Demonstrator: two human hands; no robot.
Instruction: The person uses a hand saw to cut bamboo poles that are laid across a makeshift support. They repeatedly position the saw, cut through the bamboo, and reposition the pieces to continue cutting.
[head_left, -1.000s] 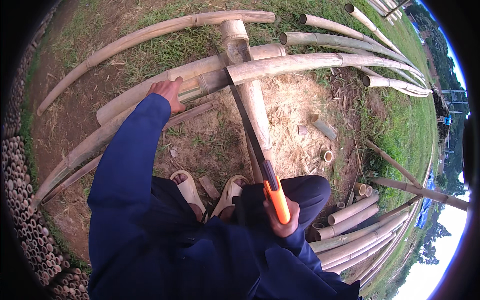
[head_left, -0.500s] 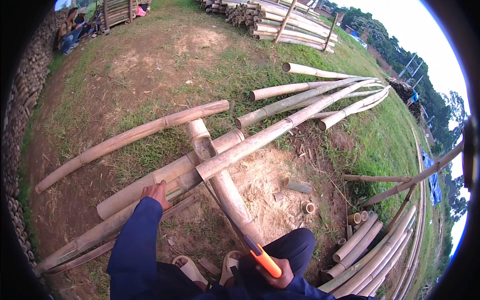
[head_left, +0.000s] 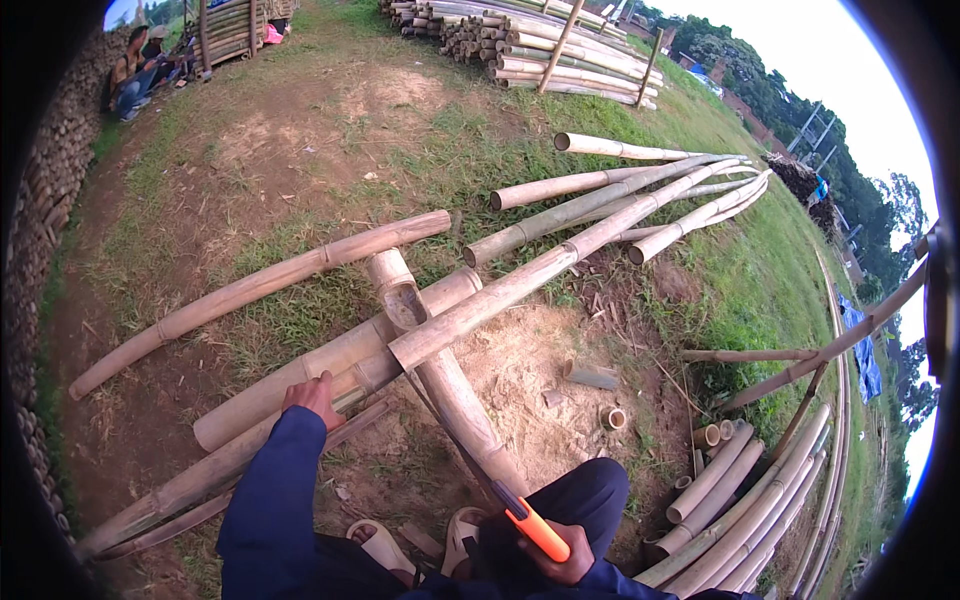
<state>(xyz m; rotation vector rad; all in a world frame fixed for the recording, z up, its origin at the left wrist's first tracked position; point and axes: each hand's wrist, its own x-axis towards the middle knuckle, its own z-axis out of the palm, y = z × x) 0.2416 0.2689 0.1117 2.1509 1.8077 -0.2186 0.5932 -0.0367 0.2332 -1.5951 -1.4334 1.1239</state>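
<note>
Right hand (head_left: 560, 556) grips the saw (head_left: 500, 495), fingers wrapped around its orange handle. Its blade runs far-left toward the bamboo pole (head_left: 560, 262), whose long axis runs far-right; left hand (head_left: 312, 398) presses flat on a nearer pole (head_left: 330, 365).

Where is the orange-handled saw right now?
In the head view, the saw is low and right of centre, held by the right hand, blade angled toward the bamboo pole.

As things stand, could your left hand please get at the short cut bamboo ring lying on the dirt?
Probably not: the left hand rests on a bamboo pole, and the ring lies far across the propped pole.
</note>
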